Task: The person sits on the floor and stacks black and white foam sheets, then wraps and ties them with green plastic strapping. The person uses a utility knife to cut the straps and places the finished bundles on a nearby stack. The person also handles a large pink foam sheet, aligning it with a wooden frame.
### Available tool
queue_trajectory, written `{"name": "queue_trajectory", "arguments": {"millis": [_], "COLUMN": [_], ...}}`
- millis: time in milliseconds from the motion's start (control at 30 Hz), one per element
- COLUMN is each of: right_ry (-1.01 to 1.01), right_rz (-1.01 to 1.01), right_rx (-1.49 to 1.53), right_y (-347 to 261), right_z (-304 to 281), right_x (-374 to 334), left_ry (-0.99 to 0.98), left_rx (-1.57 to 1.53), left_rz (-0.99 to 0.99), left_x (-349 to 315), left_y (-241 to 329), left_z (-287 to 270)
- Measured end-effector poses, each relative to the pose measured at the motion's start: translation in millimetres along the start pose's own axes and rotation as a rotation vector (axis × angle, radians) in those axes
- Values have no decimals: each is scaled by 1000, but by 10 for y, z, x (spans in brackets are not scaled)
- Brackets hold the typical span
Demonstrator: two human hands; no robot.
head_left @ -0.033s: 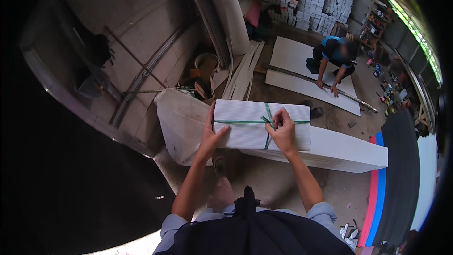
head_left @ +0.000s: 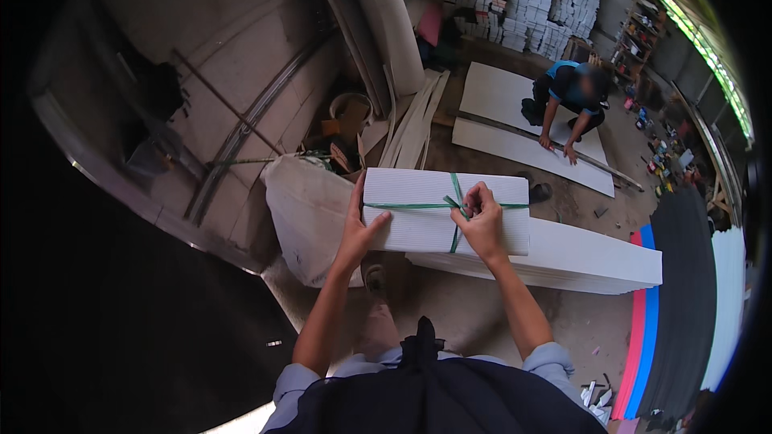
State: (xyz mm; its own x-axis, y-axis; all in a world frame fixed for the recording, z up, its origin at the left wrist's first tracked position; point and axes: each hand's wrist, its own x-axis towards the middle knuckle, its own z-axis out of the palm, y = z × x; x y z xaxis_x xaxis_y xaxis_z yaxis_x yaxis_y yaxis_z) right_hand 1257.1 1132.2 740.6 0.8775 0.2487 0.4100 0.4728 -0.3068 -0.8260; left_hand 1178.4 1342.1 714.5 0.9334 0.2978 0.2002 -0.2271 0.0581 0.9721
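Observation:
A bundle of white ridged strips [head_left: 410, 229] is in front of me, tied both ways with green string [head_left: 406, 206]. My left hand [head_left: 359, 229] grips the bundle's left end, its thumb on the top face and fingers around the side. Right of the middle, where the strings cross, my right hand [head_left: 482, 223] is closed in a pinch on the green string at the knot. The fingertips partly hide the knot. Below and to the right of the bundle lies a long stack of white sheets [head_left: 595, 253].
A co-worker [head_left: 572, 92] crouches at the far right over white sheets [head_left: 498, 92], hands on a long straight bar. A whitish sack [head_left: 305, 217] stands left of the bundle. Pink, blue and black sheets [head_left: 679, 305] are stacked at right. White blocks [head_left: 531, 4] are piled at the back.

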Motion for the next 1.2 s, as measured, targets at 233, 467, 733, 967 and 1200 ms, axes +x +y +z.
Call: {"name": "queue_trajectory", "arguments": {"millis": [233,467,733,967,1200], "right_ry": [51,93,185,258,344], "right_rz": [70,65,-20,5,114], "right_rx": [-80,-110,-116,-98,-103], "right_y": [335,546,944,1991,3184], "right_z": [1117,1584,1630,1500,1148], "right_x": [1408,2510,3679,4947,6521], "left_ry": [8,-27,-82,-209,-369], "left_rx": [-3,46,166,13,-7], "left_rz": [-11,-5,143,215,22], "left_x": [1639,2844,4164,5743,7856], "left_y": [-440,-511,-545,-1111,-1868], "left_z": [-761,-1116,-1023,-530,315]}}
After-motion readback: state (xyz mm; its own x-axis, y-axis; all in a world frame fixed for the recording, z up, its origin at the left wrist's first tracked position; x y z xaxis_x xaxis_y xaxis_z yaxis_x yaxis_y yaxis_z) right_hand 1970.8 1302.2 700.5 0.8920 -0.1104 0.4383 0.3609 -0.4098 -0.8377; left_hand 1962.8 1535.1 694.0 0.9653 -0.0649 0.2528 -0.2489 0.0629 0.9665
